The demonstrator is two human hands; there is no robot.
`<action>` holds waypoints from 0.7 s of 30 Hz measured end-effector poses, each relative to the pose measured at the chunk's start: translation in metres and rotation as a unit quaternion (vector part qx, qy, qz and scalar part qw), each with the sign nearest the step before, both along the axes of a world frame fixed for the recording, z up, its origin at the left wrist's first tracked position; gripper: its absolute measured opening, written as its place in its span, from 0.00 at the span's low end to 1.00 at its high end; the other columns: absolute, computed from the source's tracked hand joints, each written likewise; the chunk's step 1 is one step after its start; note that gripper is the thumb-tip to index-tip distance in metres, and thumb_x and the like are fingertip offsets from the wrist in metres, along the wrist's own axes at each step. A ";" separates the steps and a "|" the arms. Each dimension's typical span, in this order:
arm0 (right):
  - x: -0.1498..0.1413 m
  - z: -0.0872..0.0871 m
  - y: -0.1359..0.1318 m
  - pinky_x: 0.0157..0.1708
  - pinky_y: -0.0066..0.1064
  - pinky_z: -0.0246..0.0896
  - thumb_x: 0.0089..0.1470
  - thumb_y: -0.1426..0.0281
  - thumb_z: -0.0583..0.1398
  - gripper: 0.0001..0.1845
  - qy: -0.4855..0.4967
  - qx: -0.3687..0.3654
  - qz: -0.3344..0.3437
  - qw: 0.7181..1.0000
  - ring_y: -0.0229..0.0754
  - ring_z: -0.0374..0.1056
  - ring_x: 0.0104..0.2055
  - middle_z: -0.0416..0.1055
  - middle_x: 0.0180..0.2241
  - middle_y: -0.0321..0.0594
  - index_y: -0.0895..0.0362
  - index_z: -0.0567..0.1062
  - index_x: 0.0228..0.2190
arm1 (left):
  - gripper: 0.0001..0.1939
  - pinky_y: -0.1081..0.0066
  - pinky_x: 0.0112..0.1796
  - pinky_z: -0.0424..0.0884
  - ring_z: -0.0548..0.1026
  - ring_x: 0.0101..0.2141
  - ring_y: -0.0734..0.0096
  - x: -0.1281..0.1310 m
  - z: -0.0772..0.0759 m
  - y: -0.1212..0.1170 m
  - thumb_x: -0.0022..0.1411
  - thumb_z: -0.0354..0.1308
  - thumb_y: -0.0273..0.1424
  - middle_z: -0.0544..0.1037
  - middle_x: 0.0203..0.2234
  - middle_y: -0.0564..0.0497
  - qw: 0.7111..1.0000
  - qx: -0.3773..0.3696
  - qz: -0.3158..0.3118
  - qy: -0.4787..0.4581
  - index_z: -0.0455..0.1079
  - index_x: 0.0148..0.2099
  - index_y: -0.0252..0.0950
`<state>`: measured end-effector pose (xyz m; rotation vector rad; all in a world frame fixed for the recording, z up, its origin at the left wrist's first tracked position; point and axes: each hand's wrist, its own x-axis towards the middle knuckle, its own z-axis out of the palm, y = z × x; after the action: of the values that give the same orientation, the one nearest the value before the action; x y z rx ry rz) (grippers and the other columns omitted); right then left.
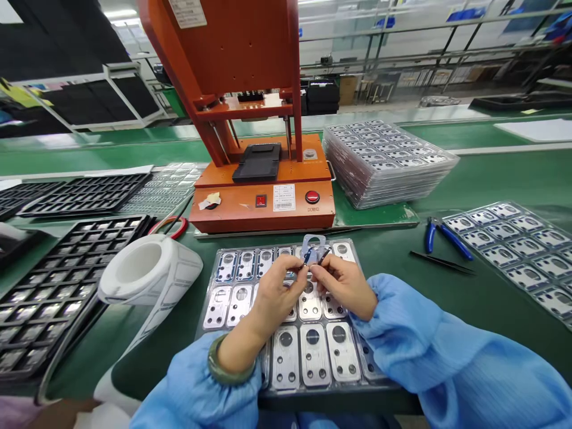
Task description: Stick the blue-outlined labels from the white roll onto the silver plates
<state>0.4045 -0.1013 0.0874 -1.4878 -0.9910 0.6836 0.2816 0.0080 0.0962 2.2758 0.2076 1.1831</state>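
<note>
My left hand (pixel 277 293) and my right hand (pixel 342 285) meet over a clear tray (pixel 214 310) of small metal camera-frame plates. Both pinch one thin translucent bluish part (pixel 313 248), held just above the tray's far row. The fingers of both hands are closed on it. Blue sleeves cover both arms, and a green bracelet (pixel 223 368) sits on my left wrist. Several plates in the tray carry a blue film, others are bare metal.
An orange press machine (pixel 263 196) stands just behind the tray. A label roll (pixel 149 268) lies to the left beside black trays (pixel 53 292). A stack of clear trays (pixel 384 164) is back right; blue pliers (pixel 447 235), black tweezers (pixel 442 262) and another filled tray (pixel 518 250) lie right.
</note>
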 end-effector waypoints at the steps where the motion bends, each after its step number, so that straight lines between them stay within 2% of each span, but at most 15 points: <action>1: 0.000 0.000 0.000 0.22 0.25 0.62 0.57 0.59 0.58 0.15 0.004 0.000 0.002 1.000 0.34 0.66 0.20 0.67 0.18 0.32 0.56 0.68 0.25 | 0.06 0.76 0.30 0.70 0.72 0.29 0.77 0.000 -0.001 0.000 0.61 0.56 0.24 0.70 0.29 0.54 1.000 -0.011 -0.003 -0.002 0.64 0.40 0.38; 5: -0.001 0.000 0.001 0.22 0.26 0.63 0.56 0.58 0.58 0.15 0.033 0.001 0.007 0.999 0.35 0.67 0.20 0.68 0.19 0.33 0.56 0.68 0.26 | 0.22 0.75 0.32 0.71 0.71 0.29 0.77 0.000 -0.007 -0.001 0.60 0.56 0.24 0.67 0.29 0.56 0.995 -0.092 -0.033 -0.005 0.57 0.55 0.41; 7: -0.002 0.000 0.000 0.22 0.26 0.64 0.56 0.58 0.58 0.15 0.038 0.000 0.008 0.999 0.35 0.67 0.20 0.68 0.20 0.33 0.56 0.68 0.26 | 0.26 0.75 0.32 0.70 0.69 0.28 0.78 0.000 -0.008 -0.001 0.61 0.56 0.24 0.66 0.27 0.57 0.992 -0.119 -0.042 -0.007 0.53 0.59 0.42; 14: -0.002 0.007 -0.001 0.22 0.26 0.62 0.55 0.59 0.58 0.14 0.004 0.008 -0.015 1.000 0.34 0.65 0.21 0.66 0.19 0.31 0.56 0.70 0.26 | 0.25 0.77 0.29 0.68 0.67 0.26 0.79 0.002 -0.006 -0.003 0.60 0.57 0.27 0.66 0.25 0.59 0.977 -0.205 -0.057 0.004 0.53 0.58 0.42; 18: 0.000 0.010 0.002 0.21 0.26 0.63 0.52 0.57 0.61 0.14 0.051 0.027 -0.049 0.997 0.34 0.65 0.20 0.67 0.20 0.31 0.56 0.70 0.29 | 0.25 0.77 0.30 0.68 0.68 0.26 0.79 0.002 -0.005 -0.005 0.60 0.57 0.27 0.66 0.25 0.59 0.968 -0.238 -0.075 0.018 0.53 0.57 0.42; 21: 0.001 0.008 0.004 0.19 0.25 0.63 0.50 0.55 0.62 0.16 0.087 0.021 -0.062 0.994 0.33 0.65 0.18 0.66 0.18 0.30 0.55 0.70 0.27 | 0.24 0.77 0.30 0.68 0.68 0.26 0.80 0.002 -0.005 -0.006 0.60 0.57 0.27 0.66 0.26 0.59 0.967 -0.241 -0.079 0.023 0.54 0.57 0.42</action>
<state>0.4060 -0.0972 0.0957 -1.4143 -0.7689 0.6863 0.2837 0.0024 0.0908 1.8536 0.2908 0.8830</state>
